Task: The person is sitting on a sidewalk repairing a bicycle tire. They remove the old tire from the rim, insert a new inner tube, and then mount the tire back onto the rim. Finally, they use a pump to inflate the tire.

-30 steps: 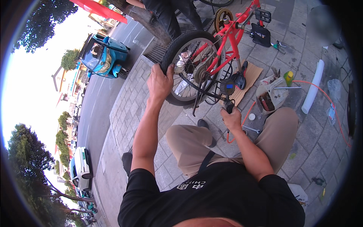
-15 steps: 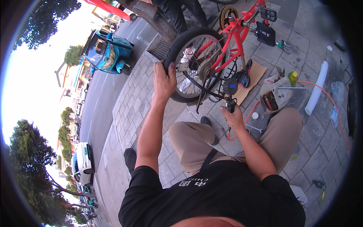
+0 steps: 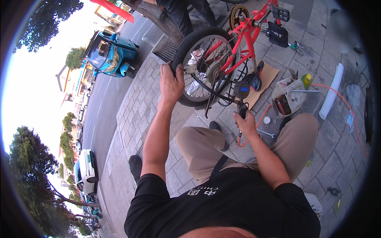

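Observation:
A red bicycle frame (image 3: 249, 39) lies tipped in front of me, its spoked wheel toward me. My left hand (image 3: 171, 84) is closed round the near left side of the black tyre (image 3: 183, 47), thumb by the rim. In my right hand (image 3: 246, 123) is the grip of a tyre inflator with a round gauge (image 3: 241, 89), its small blue screen lit. A black hose (image 3: 204, 86) runs from the inflator toward the rim near my left thumb; the joint at the valve is partly hidden. An orange air hose (image 3: 264, 118) leads from below the inflator.
Right of the wheel, a cut-open plastic container (image 3: 286, 101) holds tools. A wrench (image 3: 266, 133) lies by my knee, and cardboard (image 3: 266, 81) lies under the bicycle. A white tube (image 3: 331, 92) is farther right. Another person's legs (image 3: 180, 18) stand behind the wheel; a blue three-wheeler (image 3: 113, 55) is on the road.
Both hands keep their holds on the tyre and the inflator, with hardly any movement. The view has shifted slightly.

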Motion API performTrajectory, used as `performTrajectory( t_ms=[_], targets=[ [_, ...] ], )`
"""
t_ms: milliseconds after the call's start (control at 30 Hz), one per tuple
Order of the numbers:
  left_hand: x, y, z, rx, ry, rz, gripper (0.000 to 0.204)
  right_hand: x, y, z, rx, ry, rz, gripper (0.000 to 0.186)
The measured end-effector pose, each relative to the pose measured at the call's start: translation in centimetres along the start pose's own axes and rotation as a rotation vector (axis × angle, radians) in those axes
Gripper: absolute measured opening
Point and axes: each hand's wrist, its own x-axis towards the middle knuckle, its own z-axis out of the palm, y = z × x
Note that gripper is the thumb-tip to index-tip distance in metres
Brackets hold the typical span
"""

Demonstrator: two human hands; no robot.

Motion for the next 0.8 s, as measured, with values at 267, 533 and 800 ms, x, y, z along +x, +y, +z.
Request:
performTrajectory(
  t_ms=[267,533,800],
  targets=[
    [0.1,0.3,0.1,0.023,-0.009,-0.02,0.046,0.2,1.1,-0.2,-0.055,-0.059,-0.036,0.03],
    [-1.1,0.0,-2.9,-0.12,-0.084,-0.053,0.054,-0.5,-1.3,-0.1,0.085,-0.205,0.102,0.032],
    [-2.3,0.3,-2.9,-0.203,-0.034,-0.151,0.051,-1.0,-0.6,0.5,0.037,-0.233,0.173,0.028]
  ],
)
